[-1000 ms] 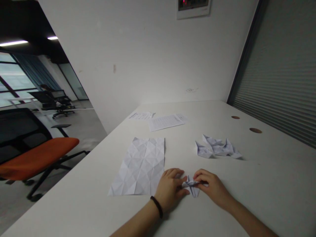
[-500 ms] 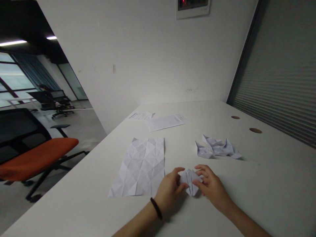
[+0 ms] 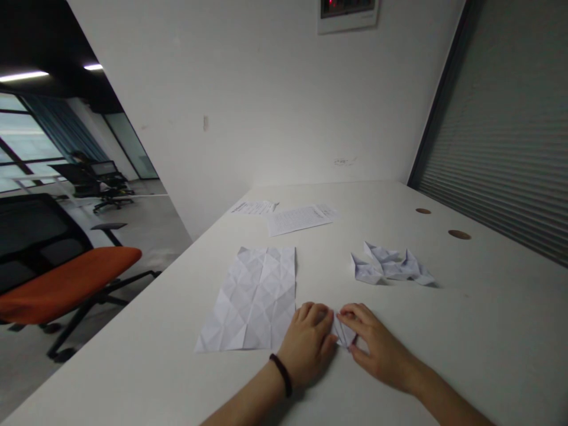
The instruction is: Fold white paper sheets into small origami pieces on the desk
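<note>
A small folded white paper piece (image 3: 344,332) lies between my two hands near the table's front. My left hand (image 3: 309,338), with a dark band on the wrist, closes over its left side and hides much of it. From the right, my right hand (image 3: 373,340) grips the paper between thumb and fingertips. Just left of my left hand a creased sheet of paper (image 3: 252,299) lies flat, covered in a grid of diagonal folds. Beyond my right hand sit several folded paper pieces (image 3: 390,265) with raised points, close together.
Printed sheets (image 3: 299,220) lie farther back on the white table (image 3: 479,355). Two round holes, the nearer a cable hole (image 3: 459,235), are at the right. An orange-seated chair (image 3: 71,278) stands left of the table. A person (image 3: 80,157) sits in the background.
My left hand has turned over and covers more of the folded paper. The paper shows narrower, and my right hand has shifted its fingers along its right edge.
</note>
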A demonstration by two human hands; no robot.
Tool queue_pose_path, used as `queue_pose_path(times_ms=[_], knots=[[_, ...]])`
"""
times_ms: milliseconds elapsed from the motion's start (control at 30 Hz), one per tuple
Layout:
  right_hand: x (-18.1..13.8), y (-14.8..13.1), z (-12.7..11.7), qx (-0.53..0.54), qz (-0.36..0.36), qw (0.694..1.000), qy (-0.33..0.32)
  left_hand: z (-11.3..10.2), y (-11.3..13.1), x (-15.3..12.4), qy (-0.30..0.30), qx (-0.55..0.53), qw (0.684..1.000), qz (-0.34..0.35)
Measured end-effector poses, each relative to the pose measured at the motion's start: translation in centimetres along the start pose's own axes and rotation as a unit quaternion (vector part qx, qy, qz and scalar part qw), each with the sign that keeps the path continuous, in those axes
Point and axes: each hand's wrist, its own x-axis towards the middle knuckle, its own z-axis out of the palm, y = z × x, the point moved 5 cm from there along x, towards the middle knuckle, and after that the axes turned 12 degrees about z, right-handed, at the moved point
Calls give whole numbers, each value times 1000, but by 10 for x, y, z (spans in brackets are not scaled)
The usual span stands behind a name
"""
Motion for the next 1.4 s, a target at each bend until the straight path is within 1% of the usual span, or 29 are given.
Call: queue_pose_path(times_ms=[100, 200, 300, 433, 500, 633, 700, 800, 1100, 1200, 1300, 1400], knots=[[0, 2, 0, -9, 3, 1000, 12, -1, 2, 0, 0, -15, 1000, 15], [3, 4, 2, -23, -5, 999, 33, 0, 0, 3, 20, -44, 999, 1], [5, 2, 6, -54, -30, 996, 57, 2, -5, 4, 63, -88, 994, -33], [2, -3, 10, -92, -51, 990, 94, 4, -5, 4, 128, -167, 976, -57], [1, -5, 10, -87, -55, 988, 114, 4, -1, 4, 155, -196, 966, -63], [0, -6, 7, -32, -41, 988, 148, 2, 5, 6, 192, -226, 953, -62], [1, -6, 5, -8, -27, 988, 153, 3, 5, 7, 195, -223, 953, -67], [2, -7, 4, 20, -16, 989, 143, 4, 3, 6, 189, -203, 957, -80], [2, -11, 5, 69, -14, 989, 128, 1, 2, 6, 165, -155, 969, -101], [1, -13, 4, 80, -23, 990, 115, 4, 3, 7, 151, -163, 971, -84], [0, -15, 3, 86, -26, 989, 116, 5, 4, 8, 144, -164, 974, -60], [2, -12, 2, 83, -22, 988, 131, 7, 1, 9, 122, -135, 981, -66]])
